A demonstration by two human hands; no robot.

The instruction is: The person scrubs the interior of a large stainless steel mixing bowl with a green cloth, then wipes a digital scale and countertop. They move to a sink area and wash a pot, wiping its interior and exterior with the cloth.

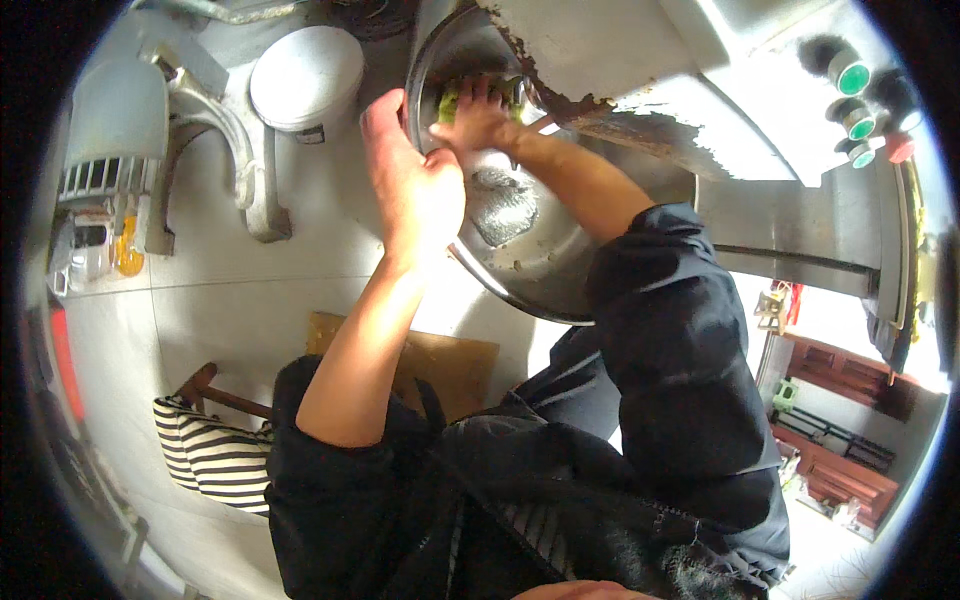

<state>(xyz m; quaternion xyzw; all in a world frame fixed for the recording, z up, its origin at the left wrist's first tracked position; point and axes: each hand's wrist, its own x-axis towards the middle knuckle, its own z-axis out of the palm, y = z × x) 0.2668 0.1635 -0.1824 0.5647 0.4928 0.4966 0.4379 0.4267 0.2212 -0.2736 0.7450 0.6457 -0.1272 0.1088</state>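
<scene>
A large round metal basin (pixel 637 262) leans before me, its wide mouth turned towards me. My left hand (pixel 417 187) grips its left rim, and some of the fingers are hidden at the far side of the rim. Inside the basin, my right hand (pixel 480 120) presses with spread fingers on a yellow-green pad (pixel 448 105), perhaps a sponge or scouring pad. Most of the pad lies beneath the fingers. Below that hand a patch of greyish, shiny liquid or suds (pixel 506 210) sits on the basin wall, with small dark specks lower down.
A white surface with a rusted, ragged edge (pixel 622 124) overhangs the basin at right. Left of the basin are a white bucket (pixel 304 82) and a grey metal stand (pixel 259 172). Cardboard (pixel 457 371) lies on the tiled floor, near a striped cushion (pixel 214 454).
</scene>
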